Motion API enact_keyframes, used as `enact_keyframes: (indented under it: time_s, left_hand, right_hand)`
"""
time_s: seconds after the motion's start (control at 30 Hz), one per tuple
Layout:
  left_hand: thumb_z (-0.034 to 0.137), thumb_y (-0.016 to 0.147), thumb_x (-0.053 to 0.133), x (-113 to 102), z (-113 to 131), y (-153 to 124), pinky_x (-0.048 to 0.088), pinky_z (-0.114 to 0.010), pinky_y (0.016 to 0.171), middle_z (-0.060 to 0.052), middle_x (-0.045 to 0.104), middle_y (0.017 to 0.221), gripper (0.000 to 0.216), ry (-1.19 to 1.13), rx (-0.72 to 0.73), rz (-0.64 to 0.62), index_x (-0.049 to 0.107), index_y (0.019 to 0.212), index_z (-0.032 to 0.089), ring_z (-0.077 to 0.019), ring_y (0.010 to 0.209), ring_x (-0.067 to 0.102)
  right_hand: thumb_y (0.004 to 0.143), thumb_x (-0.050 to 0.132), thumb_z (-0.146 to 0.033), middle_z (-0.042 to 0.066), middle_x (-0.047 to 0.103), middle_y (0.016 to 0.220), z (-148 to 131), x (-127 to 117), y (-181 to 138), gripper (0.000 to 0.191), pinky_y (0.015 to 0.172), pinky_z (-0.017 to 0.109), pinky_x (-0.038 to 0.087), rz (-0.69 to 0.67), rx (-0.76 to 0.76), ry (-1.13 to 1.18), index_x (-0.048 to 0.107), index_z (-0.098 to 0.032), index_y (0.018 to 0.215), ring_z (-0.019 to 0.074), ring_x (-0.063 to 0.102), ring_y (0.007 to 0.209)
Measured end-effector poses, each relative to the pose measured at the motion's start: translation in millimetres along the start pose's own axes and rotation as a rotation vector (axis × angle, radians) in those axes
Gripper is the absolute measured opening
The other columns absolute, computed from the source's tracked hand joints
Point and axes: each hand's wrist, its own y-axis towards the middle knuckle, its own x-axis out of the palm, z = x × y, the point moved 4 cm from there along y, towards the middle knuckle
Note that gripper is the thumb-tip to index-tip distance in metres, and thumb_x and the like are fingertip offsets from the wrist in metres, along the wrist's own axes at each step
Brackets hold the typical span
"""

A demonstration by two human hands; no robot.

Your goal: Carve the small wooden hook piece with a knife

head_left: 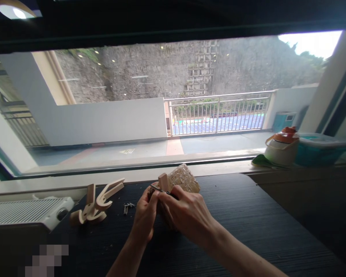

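Note:
My left hand point(145, 213) is closed around a wooden piece, mostly hidden by the fingers, with a pale wooden bar point(162, 181) rising above them. In my right hand point(190, 206) is a slim dark-handled tool point(155, 187); its thin metal end points left across the left fingertips. I cannot make out its exact kind. Behind the hands, a rough, bark-like brownish slab point(184, 178) leans up near the window side. Left of my left hand lie several small metal screws point(128, 207). Farther left, curved pale wooden parts point(90, 207) stand joined together.
The dark table point(233, 215) runs under both hands, its back edge against the window sill point(219, 168). A white slatted heater point(31, 211) is at the left. On the right sill stand an orange-lidded bottle point(282, 148), a green leaf-shaped object point(263, 161) and a teal box point(320, 152).

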Motion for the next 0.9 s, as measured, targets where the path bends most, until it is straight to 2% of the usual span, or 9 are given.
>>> enact_keyframes:
  time_s: [0.07, 0.17, 0.33, 0.43, 0.53, 0.63, 0.73, 0.8, 0.9]
  left_hand:
    - [0.044, 0.072, 0.064, 0, 1, 0, 0.05, -0.026, 0.072, -0.001, 0.07, 0.088, 0.043, 0.028, 0.014, 0.006, 0.056, 0.106, 0.018, -0.0179, 0.079, 0.066]
    - [0.041, 0.073, 0.064, -3, 4, 2, 0.049, -0.027, 0.079, -0.003, 0.07, 0.092, 0.046, 0.075, 0.086, 0.027, 0.055, 0.11, 0.016, -0.0193, 0.087, 0.065]
    - [0.041, 0.073, 0.064, -11, 2, 3, 0.048, -0.029, 0.08, -0.005, 0.069, 0.098, 0.048, 0.193, 0.139, 0.099, 0.054, 0.114, 0.017, -0.0216, 0.093, 0.064]
    - [0.042, 0.076, 0.06, -13, 3, 4, 0.046, -0.03, 0.085, -0.006, 0.069, 0.1, 0.046, 0.296, 0.211, 0.114, 0.054, 0.115, 0.017, -0.0219, 0.096, 0.062]
    - [0.04, 0.078, 0.059, -13, 7, 4, 0.045, -0.032, 0.088, -0.006, 0.066, 0.107, 0.045, 0.403, 0.281, 0.13, 0.053, 0.117, 0.019, -0.0228, 0.1, 0.06]
    - [0.038, 0.078, 0.059, -14, 13, 4, 0.044, -0.032, 0.09, -0.006, 0.065, 0.109, 0.044, 0.456, 0.309, 0.151, 0.054, 0.117, 0.02, -0.0234, 0.103, 0.059]
    - [0.038, 0.076, 0.061, -14, 16, 3, 0.045, -0.031, 0.089, -0.006, 0.066, 0.108, 0.044, 0.447, 0.293, 0.179, 0.056, 0.116, 0.02, -0.0234, 0.102, 0.06]
    - [0.038, 0.074, 0.062, -13, 17, 2, 0.046, -0.031, 0.088, -0.007, 0.066, 0.108, 0.045, 0.446, 0.282, 0.182, 0.056, 0.115, 0.019, -0.0233, 0.102, 0.061]
    - [0.037, 0.073, 0.063, -9, 18, 1, 0.045, -0.031, 0.089, -0.007, 0.066, 0.108, 0.045, 0.478, 0.3, 0.163, 0.057, 0.113, 0.019, -0.0239, 0.102, 0.061]
  right_hand:
    - [0.093, 0.039, -0.024, 0.001, 0.058, 0.088, -2, -1, -1, 0.029, 0.05, 0.024, 0.03, -0.001, 0.025, -0.009, 0.05, -0.029, 0.119, 0.0094, 0.053, 0.059]
    - [0.093, 0.037, -0.021, 0.003, 0.059, 0.088, -7, -2, -2, 0.035, 0.051, 0.024, 0.032, 0.0, -0.037, -0.007, 0.044, -0.024, 0.127, 0.0103, 0.054, 0.061]
    - [0.094, 0.036, -0.026, 0.003, 0.059, 0.083, -2, 1, -2, 0.027, 0.049, 0.024, 0.03, 0.0, 0.03, -0.036, 0.053, -0.021, 0.114, 0.0098, 0.052, 0.057]
    - [0.092, 0.037, -0.021, 0.003, 0.059, 0.084, -1, 1, -2, 0.032, 0.051, 0.024, 0.032, 0.021, -0.021, 0.021, 0.049, -0.021, 0.122, 0.0101, 0.052, 0.058]
    - [0.092, 0.035, -0.022, 0.003, 0.061, 0.085, 7, 1, -2, 0.03, 0.053, 0.022, 0.037, 0.059, -0.009, 0.154, 0.053, -0.022, 0.117, 0.0105, 0.054, 0.061]
    - [0.088, 0.044, -0.025, 0.005, 0.063, 0.091, 21, -1, -1, 0.034, 0.063, 0.023, 0.044, 0.164, 0.076, 0.409, 0.05, -0.021, 0.121, 0.0119, 0.059, 0.071]
    - [0.082, 0.054, -0.03, 0.003, 0.064, 0.087, 39, 1, 0, 0.047, 0.064, 0.025, 0.047, 0.243, 0.299, 0.587, 0.046, -0.021, 0.127, 0.0123, 0.058, 0.069]
    - [0.078, 0.058, -0.036, 0.002, 0.063, 0.081, 47, 8, 2, 0.049, 0.062, 0.025, 0.046, 0.196, 0.421, 0.66, 0.049, -0.02, 0.124, 0.0123, 0.056, 0.066]
    - [0.077, 0.059, -0.037, -0.001, 0.059, 0.068, 50, 17, 4, 0.036, 0.056, 0.023, 0.043, 0.1, 0.427, 0.73, 0.06, -0.018, 0.108, 0.011, 0.052, 0.06]
